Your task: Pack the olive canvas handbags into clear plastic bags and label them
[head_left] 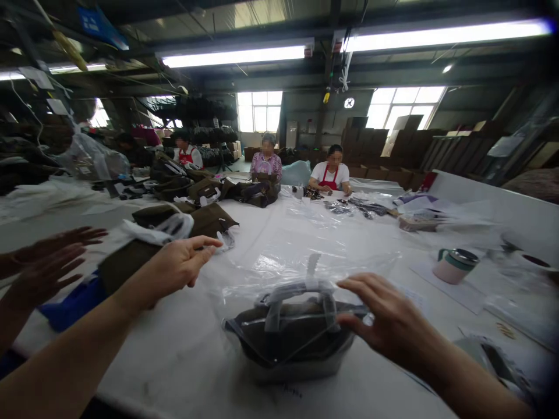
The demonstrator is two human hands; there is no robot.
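Bagged handbag — dark, upright near the table front edge, inside a clear plastic bag whose open end trails away across the cloth. Right hand: fingers curled on the plastic at the handbag's right shoulder. Left hand: raised, fingers loosely spread, holding nothing, nearest the olive bags. Step judged — bagging; next calls for closing the loose plastic. A neighbour's hands at far left; pink cup right.
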